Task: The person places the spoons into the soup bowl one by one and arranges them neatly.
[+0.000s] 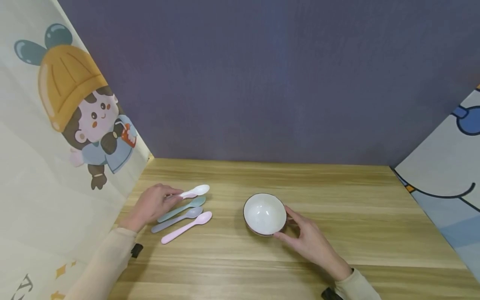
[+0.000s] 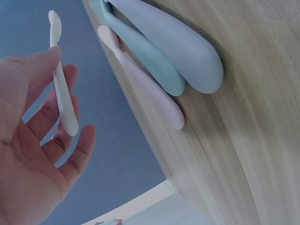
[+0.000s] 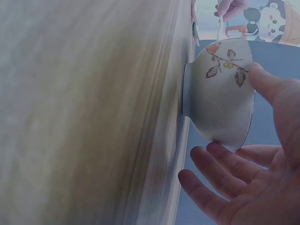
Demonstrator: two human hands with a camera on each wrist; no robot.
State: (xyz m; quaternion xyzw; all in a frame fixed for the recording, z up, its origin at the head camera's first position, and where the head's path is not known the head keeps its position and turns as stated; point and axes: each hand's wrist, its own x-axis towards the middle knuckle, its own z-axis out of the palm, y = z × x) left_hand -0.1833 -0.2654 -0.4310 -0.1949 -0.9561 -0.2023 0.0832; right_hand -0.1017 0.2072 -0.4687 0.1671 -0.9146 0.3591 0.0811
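Note:
Between thumb and fingers, my left hand [image 1: 153, 204] pinches a white spoon [image 1: 200, 190], held above the row of spoons at the left. In the left wrist view the white spoon [image 2: 64, 93] is clear of the table. Below it lie a pale pink spoon [image 2: 145, 89], partly hidden in the head view, a green spoon [image 1: 196, 202], a greyish-purple spoon [image 1: 193, 213] and a brighter pink spoon [image 1: 202, 218]. My right hand [image 1: 311, 241] holds a white bowl [image 1: 264, 213] by its right side, thumb at the rim. Upright on the table, the bowl [image 3: 220, 93] has a flower pattern outside.
The wood-grain table [image 1: 232, 266] meets a dark blue-grey panel [image 1: 262, 83] at the back. A cartoon-printed white wall [image 1: 30, 146] borders the left side, and another printed panel [image 1: 442, 166] stands on the right.

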